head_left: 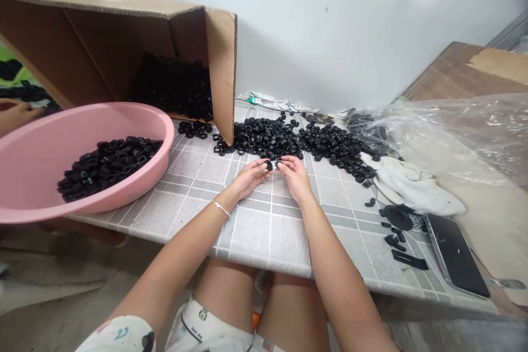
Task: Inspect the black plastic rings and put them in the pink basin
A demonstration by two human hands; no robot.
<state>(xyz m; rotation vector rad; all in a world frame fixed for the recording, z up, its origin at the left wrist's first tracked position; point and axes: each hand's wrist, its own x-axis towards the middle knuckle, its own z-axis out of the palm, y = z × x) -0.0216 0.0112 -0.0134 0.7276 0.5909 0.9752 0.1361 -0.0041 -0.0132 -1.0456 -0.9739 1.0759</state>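
Note:
My left hand is over the table's middle, thumb and fingers closed on a small black ring-shaped part. Just to its right, my right hand pinches another small black part, partly hidden by the fingertips. A narrow gap separates the two parts. Right behind my hands lies a heap of black ring-shaped parts, which runs on to the right as a second heap. The parts are too small to name more exactly.
At left, a pink basin holds many black parts. Behind it, a cardboard box lies on its side with more inside. On the right are a white cloth, a phone and plastic film. Another person's hand shows far left.

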